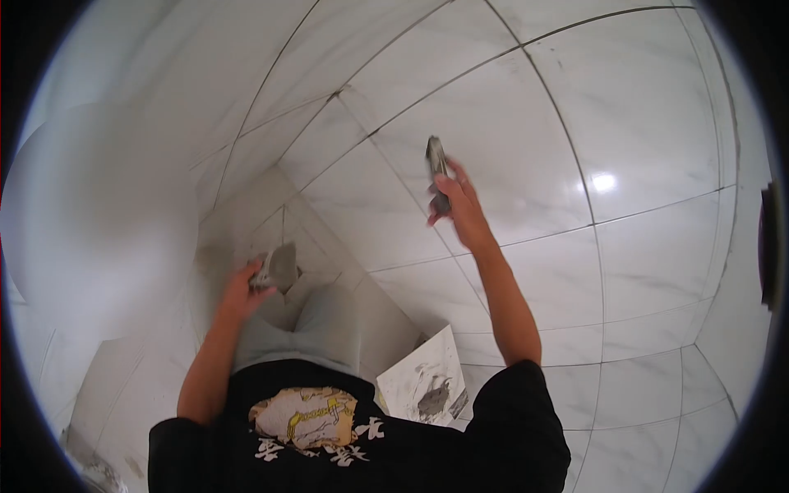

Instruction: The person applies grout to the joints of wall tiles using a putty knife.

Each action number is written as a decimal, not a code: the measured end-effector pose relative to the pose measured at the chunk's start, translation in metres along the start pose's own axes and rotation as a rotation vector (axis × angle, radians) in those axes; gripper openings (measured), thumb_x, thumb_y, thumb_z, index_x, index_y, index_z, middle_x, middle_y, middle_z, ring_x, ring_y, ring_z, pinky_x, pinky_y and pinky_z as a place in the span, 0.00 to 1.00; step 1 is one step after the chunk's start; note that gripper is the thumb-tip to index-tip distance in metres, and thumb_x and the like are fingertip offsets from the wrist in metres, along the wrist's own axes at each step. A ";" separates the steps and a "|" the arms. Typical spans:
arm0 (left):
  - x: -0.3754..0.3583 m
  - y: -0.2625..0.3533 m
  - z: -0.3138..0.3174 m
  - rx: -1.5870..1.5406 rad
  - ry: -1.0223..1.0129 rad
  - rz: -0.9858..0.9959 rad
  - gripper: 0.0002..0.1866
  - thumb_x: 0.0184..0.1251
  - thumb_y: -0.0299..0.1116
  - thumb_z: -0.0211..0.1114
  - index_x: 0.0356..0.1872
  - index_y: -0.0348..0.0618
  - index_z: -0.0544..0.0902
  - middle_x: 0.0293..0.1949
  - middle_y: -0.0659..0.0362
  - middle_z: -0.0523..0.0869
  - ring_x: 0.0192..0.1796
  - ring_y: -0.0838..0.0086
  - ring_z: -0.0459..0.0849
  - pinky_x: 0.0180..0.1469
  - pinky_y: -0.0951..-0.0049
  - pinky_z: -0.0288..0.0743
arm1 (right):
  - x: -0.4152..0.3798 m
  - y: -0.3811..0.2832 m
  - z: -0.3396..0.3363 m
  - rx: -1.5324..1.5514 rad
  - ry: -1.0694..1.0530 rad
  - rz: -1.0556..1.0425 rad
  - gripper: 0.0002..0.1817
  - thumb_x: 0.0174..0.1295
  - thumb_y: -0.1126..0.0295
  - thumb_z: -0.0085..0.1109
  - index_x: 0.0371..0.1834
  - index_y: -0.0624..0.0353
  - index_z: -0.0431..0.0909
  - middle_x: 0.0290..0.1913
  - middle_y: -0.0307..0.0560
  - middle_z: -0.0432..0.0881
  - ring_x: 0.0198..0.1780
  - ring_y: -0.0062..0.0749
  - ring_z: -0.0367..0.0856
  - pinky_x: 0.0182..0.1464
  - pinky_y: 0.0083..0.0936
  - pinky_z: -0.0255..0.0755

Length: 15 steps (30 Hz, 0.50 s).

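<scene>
My right hand (464,209) is raised by the tiled wall (493,140), its fingers closed around a narrow grey hand tool (436,156) seen nearly edge-on. Its exact kind does not show, nor can I tell whether it touches the tiles. Lower down, above my legs, my left hand (237,294) grips a dirty grey block-like thing (282,264) with a flat face. Blur hides whether it is a block or a small container.
A loose white tile (450,349) with a patch of grey mortar leans at my right side. Dark joint lines (559,107) run between the marbled wall tiles. A blurred, pale rounded shape (107,222) fills the left. Tiled floor (288,205) lies below.
</scene>
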<state>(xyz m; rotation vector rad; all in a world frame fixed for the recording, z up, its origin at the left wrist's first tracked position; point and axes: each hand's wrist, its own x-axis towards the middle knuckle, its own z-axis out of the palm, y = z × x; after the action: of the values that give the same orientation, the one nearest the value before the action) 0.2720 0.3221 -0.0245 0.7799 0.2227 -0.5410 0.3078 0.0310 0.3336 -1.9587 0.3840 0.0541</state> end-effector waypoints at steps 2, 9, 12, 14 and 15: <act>0.010 -0.009 -0.013 -0.137 -0.012 -0.301 0.20 0.72 0.42 0.60 0.57 0.41 0.78 0.46 0.58 0.86 0.42 0.70 0.88 0.38 0.69 0.89 | 0.036 -0.017 -0.021 -1.110 0.375 -0.841 0.41 0.59 0.56 0.70 0.74 0.57 0.62 0.48 0.60 0.72 0.43 0.43 0.79 0.39 0.36 0.80; 0.014 -0.001 -0.011 -0.141 -0.061 -0.238 0.18 0.73 0.41 0.60 0.56 0.40 0.78 0.45 0.59 0.87 0.41 0.73 0.88 0.37 0.69 0.89 | 0.094 -0.123 -0.045 -1.680 0.723 -0.908 0.40 0.53 0.57 0.73 0.71 0.42 0.68 0.47 0.60 0.70 0.45 0.51 0.79 0.40 0.38 0.80; 0.018 -0.004 -0.013 -0.196 -0.068 -0.176 0.18 0.73 0.40 0.60 0.55 0.40 0.79 0.44 0.58 0.87 0.41 0.72 0.89 0.37 0.69 0.90 | 0.104 -0.134 -0.051 -1.806 0.751 -0.790 0.39 0.56 0.54 0.71 0.71 0.44 0.67 0.47 0.59 0.70 0.45 0.51 0.82 0.38 0.37 0.81; 0.016 -0.009 -0.020 -0.260 -0.050 -0.176 0.17 0.73 0.40 0.60 0.55 0.40 0.79 0.44 0.58 0.88 0.41 0.72 0.89 0.37 0.69 0.90 | 0.100 -0.105 -0.052 -1.872 0.731 -0.632 0.38 0.57 0.51 0.68 0.71 0.48 0.66 0.48 0.61 0.71 0.39 0.53 0.83 0.35 0.39 0.82; 0.017 -0.007 -0.022 -0.259 -0.054 -0.172 0.17 0.73 0.40 0.60 0.55 0.40 0.79 0.44 0.58 0.88 0.41 0.72 0.89 0.37 0.69 0.90 | 0.093 -0.094 -0.046 -1.838 0.685 -0.652 0.38 0.58 0.50 0.67 0.69 0.52 0.65 0.46 0.66 0.72 0.34 0.55 0.84 0.32 0.41 0.82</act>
<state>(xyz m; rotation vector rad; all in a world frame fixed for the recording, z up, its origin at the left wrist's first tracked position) 0.2825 0.3269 -0.0505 0.4966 0.3049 -0.6796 0.4167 0.0009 0.4160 -3.8042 -0.0159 -1.0578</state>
